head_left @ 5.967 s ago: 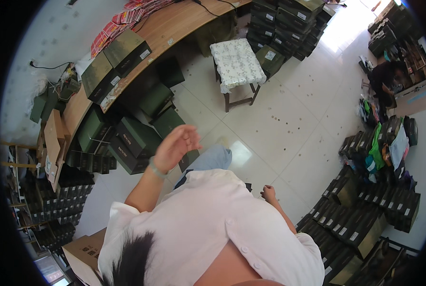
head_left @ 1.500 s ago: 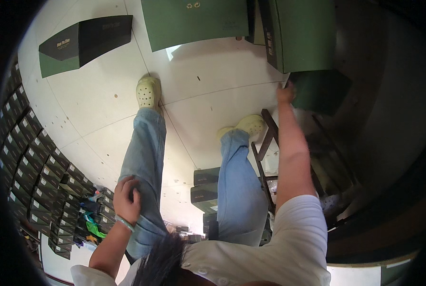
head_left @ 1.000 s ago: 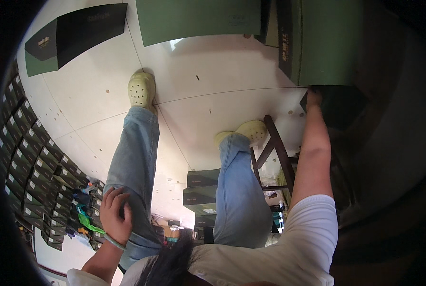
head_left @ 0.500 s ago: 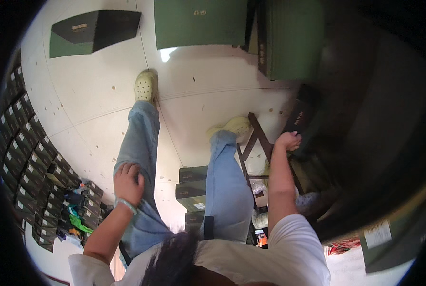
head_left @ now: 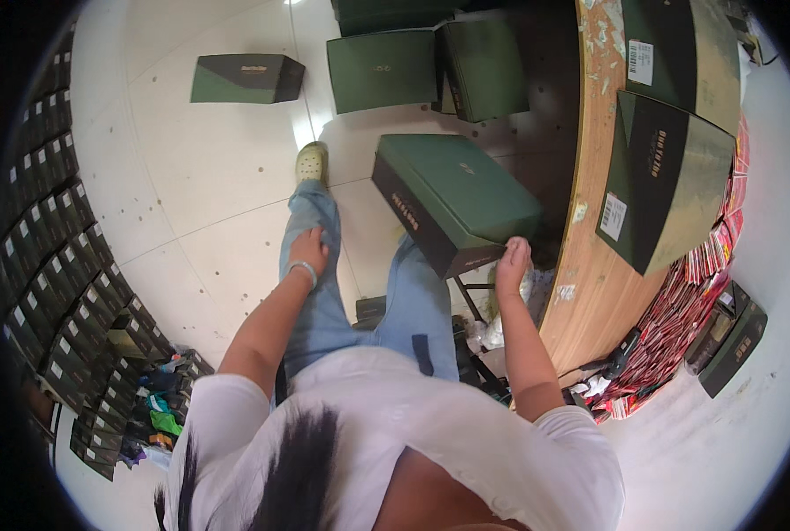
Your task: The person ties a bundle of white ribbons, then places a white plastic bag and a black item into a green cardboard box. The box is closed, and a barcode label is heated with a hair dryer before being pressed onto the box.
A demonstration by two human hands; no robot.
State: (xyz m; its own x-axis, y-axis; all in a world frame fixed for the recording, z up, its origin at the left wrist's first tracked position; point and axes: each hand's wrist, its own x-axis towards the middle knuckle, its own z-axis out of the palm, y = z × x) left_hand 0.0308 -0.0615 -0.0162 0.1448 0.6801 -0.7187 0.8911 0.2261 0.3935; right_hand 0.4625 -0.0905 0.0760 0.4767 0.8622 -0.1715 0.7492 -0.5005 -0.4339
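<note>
My right hand [head_left: 512,265] grips the near right corner of a lidded cardboard box [head_left: 461,190]. Dark green on top with black sides, this box is held tilted above my right knee. Its lid looks closed, and what is inside is hidden. My left hand [head_left: 308,254] holds nothing and lies with its fingers spread over my left thigh.
More green-and-black boxes [head_left: 382,71] stand on the tiled floor ahead. A wooden table [head_left: 559,327] on the right carries two boxes [head_left: 665,181] and bundles of red printed paper [head_left: 669,336]. Stacked boxes [head_left: 59,265] line the left. A dark stool frame [head_left: 470,301] stands beside my right leg.
My right hand, earlier low beside the stool at a dark box, has come up with the box over my knee. The view has swung, bringing in the table. My left hand stays on my leg.
</note>
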